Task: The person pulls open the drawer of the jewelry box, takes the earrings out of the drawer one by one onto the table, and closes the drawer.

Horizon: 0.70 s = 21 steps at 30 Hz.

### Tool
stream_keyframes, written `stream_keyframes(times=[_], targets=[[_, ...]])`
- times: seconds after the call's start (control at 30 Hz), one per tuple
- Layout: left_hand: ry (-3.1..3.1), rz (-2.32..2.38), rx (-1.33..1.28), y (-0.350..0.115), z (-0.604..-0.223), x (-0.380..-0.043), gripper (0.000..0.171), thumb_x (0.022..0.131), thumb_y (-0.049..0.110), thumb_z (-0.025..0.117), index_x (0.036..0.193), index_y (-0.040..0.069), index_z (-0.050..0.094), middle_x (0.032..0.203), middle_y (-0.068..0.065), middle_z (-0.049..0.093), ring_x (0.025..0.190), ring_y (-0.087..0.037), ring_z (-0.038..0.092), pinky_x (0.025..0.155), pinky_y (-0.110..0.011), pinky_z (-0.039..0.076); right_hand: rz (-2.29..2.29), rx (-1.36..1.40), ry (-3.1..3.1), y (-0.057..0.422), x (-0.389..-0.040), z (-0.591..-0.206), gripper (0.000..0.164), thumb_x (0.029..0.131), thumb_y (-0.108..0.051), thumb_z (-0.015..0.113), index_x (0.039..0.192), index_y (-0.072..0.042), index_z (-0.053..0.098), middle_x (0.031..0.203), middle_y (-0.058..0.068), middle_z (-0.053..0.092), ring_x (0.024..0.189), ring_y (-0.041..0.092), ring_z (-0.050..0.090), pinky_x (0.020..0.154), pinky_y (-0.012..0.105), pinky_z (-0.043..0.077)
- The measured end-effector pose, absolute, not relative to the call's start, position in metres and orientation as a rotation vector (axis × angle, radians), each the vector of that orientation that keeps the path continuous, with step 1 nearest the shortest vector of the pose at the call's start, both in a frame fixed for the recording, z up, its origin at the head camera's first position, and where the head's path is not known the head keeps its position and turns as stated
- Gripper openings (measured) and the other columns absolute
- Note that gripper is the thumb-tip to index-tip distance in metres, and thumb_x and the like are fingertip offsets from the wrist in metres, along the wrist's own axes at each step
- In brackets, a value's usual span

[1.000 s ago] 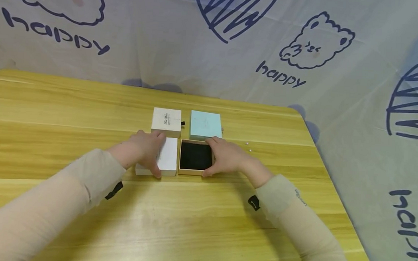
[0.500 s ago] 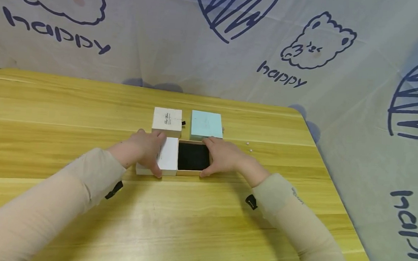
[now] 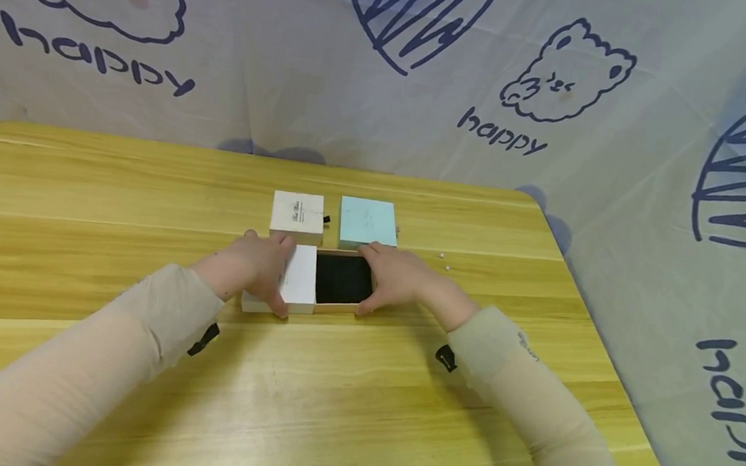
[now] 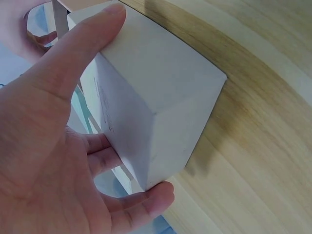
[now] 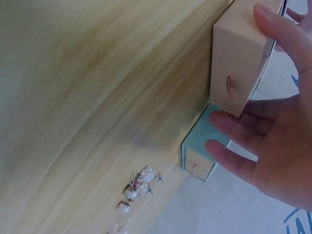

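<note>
My left hand (image 3: 252, 265) grips a white box sleeve (image 3: 302, 278) on the table. In the left wrist view, its thumb lies on one side of the sleeve (image 4: 151, 63) and the fingers reach round the others. My right hand (image 3: 401, 277) holds a tan drawer (image 3: 336, 308) with a black lining, thumb on the near side and fingers at the far side. The drawer's left end meets the sleeve's right edge; how deep it sits inside is hidden. A small ribbon pull (image 5: 229, 88) shows on the drawer's end in the right wrist view.
Behind stand a cream box (image 3: 297, 213) with a black tab and a light blue box (image 3: 368, 222), close to the drawer. Pearl earrings with small star charms (image 5: 141, 184) lie to the right on the wooden table (image 3: 362, 403). A printed cloth (image 3: 293, 78) hangs behind.
My right hand has slid the drawer left, and the narrow gap between it and the white sleeve has closed. The left hand has stayed in place.
</note>
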State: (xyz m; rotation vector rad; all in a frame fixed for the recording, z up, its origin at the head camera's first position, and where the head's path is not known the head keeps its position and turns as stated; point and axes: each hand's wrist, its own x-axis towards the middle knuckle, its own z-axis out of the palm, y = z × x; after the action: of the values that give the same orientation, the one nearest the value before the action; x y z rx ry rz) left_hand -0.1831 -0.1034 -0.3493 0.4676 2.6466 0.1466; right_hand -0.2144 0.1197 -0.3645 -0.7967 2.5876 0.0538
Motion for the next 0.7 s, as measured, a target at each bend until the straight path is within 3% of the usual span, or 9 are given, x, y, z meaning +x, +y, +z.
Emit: stream_keyframes(times=[0.7], targets=[[2.631, 0.134, 0.469, -0.1024, -0.3480, -0.1844, 0.103, 0.061, 0.049, 0.083, 0.136, -0.001, 0.034, 0.141, -0.019, 0.038, 0.104, -0.041, 0.047, 0.093, -0.052, 0.043, 0.018, -0.754, 2.546, 0.1101, -0.2122, -0.3613, 0.103, 0.072, -0.054, 0.073, 0.148, -0.005, 0.023, 0.152, 0.011, 0.029, 0.137, 0.026, 0.035, 0.107, 0.042, 0.037]])
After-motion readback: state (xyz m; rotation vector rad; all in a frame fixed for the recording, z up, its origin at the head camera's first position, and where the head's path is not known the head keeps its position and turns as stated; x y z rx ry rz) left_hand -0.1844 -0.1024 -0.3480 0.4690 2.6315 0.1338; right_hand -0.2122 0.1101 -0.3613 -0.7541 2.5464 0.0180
